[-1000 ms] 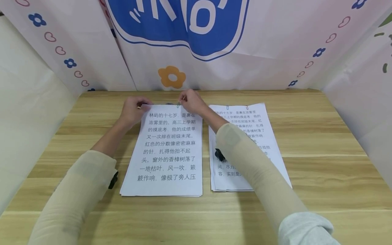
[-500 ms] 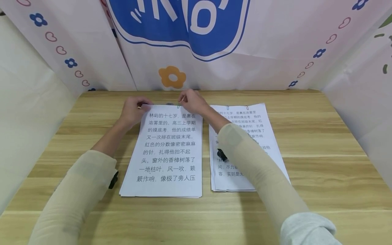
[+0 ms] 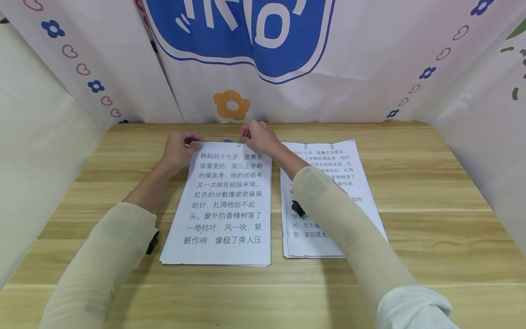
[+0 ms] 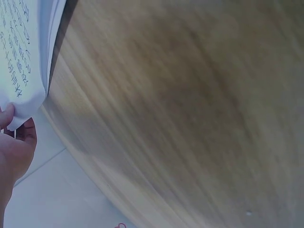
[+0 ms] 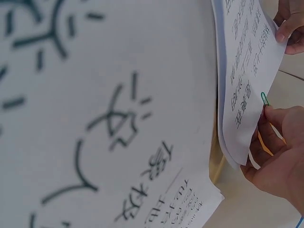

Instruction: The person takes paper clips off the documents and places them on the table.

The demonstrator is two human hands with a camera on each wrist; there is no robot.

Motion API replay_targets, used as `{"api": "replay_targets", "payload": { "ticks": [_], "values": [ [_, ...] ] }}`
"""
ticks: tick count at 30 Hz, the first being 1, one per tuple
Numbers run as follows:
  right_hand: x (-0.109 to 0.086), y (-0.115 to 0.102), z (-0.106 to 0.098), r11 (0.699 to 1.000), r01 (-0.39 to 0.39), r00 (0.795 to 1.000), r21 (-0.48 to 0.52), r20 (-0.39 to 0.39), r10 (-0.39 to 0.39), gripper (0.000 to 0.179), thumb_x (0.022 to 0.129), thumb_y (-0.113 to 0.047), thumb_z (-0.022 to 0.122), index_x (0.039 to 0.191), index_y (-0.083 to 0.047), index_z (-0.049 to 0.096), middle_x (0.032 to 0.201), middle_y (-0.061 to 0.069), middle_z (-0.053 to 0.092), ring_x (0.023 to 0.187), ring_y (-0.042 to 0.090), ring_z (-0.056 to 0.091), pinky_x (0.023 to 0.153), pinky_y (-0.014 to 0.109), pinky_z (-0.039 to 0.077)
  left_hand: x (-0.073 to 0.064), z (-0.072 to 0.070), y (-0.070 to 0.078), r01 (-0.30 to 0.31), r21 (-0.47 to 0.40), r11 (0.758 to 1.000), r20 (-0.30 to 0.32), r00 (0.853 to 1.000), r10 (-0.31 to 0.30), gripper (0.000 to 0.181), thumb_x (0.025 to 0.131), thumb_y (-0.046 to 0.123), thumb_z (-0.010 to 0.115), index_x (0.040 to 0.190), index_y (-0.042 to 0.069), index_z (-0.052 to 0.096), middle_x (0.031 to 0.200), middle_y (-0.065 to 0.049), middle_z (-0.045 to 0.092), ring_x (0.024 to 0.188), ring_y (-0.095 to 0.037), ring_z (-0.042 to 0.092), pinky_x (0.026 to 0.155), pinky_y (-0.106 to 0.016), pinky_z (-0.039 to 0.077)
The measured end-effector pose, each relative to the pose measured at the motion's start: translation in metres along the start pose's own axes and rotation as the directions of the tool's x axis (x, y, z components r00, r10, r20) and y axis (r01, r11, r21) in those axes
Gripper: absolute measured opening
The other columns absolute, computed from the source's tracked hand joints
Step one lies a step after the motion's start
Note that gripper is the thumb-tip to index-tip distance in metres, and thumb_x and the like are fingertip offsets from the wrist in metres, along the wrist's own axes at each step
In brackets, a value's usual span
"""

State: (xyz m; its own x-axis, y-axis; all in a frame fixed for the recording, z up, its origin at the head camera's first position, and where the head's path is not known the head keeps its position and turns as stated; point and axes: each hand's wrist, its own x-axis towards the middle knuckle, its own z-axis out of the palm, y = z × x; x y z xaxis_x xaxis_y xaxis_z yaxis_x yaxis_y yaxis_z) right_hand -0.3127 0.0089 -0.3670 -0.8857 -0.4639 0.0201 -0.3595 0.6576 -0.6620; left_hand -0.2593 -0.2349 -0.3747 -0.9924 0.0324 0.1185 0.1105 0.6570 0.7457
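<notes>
A stack of printed sheets (image 3: 230,251) lies left of centre on the table. My left hand (image 3: 179,148) pinches its top left corner, thumb on the front and fingers behind, as the left wrist view shows. At the top edge, toward the right corner, my right hand (image 3: 260,138) pinches a green paper clip (image 5: 264,98) by its lower end. The clip's rounded end lies over the front sheet, and the fingers reach behind the paper. The sheets' top edge is raised and bends slightly in the right wrist view.
A second stack of printed sheets (image 3: 312,246) lies to the right, partly under my right forearm, with a blue paper clip (image 3: 305,146) and a red paper clip (image 3: 331,146) on its top edge. Something small and bluish (image 3: 228,140) shows behind the left stack. A printed curtain (image 3: 349,91) hangs behind the table.
Hardly anything differs. My right forearm has shifted slightly to the right, while both hands keep their grip at the left stack's top edge.
</notes>
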Motion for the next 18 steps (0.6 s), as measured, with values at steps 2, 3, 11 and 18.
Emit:
{"api": "replay_targets", "payload": {
  "ticks": [2,3,11,18],
  "values": [
    [0.0001,0.0002,0.0004,1.000,-0.005,1.000,0.000,-0.001,0.005,0.012,0.103,-0.007,0.062,0.107,-0.006,0.074,0.101,0.005,0.068,0.091,0.018,0.061,0.079,0.028,0.053,-0.0002,-0.0003,-0.0002,0.001,0.000,1.000,0.002,1.000,-0.001,0.019,0.099,-0.010,0.058,0.113,-0.009,0.070,0.118,-0.029,0.067,0.102,-0.036,0.061,0.070,-0.015,0.045],
    [0.0002,0.0004,0.0007,1.000,-0.008,1.000,-0.001,-0.001,0.008,0.012,0.103,-0.008,0.062,0.107,-0.006,0.074,0.101,0.005,0.068,0.091,0.018,0.062,0.079,0.028,0.053,-0.0003,-0.0003,-0.0001,0.001,0.000,1.000,0.003,1.000,-0.001,0.019,0.099,-0.010,0.058,0.113,-0.009,0.070,0.118,-0.029,0.067,0.103,-0.036,0.061,0.070,-0.015,0.045],
    [0.0000,0.0033,0.0023,1.000,-0.006,1.000,0.002,-0.017,0.006,0.010,0.102,-0.008,0.064,0.103,-0.006,0.074,0.100,0.006,0.069,0.088,0.018,0.062,0.076,0.027,0.052,0.0000,0.0008,-0.0025,-0.031,0.018,0.999,-0.007,0.999,0.031,0.018,0.098,-0.012,0.058,0.111,-0.010,0.071,0.115,-0.030,0.068,0.100,-0.036,0.062,0.069,-0.014,0.044],
    [-0.0007,0.0029,0.0025,1.000,-0.010,0.999,0.010,-0.030,0.010,0.011,0.102,-0.008,0.064,0.104,-0.006,0.074,0.100,0.006,0.069,0.089,0.018,0.062,0.077,0.027,0.052,-0.0002,0.0006,-0.0022,-0.034,0.015,0.999,-0.005,0.999,0.035,0.018,0.098,-0.012,0.058,0.110,-0.010,0.071,0.114,-0.030,0.068,0.100,-0.036,0.062,0.070,-0.015,0.044]
  ]
}}
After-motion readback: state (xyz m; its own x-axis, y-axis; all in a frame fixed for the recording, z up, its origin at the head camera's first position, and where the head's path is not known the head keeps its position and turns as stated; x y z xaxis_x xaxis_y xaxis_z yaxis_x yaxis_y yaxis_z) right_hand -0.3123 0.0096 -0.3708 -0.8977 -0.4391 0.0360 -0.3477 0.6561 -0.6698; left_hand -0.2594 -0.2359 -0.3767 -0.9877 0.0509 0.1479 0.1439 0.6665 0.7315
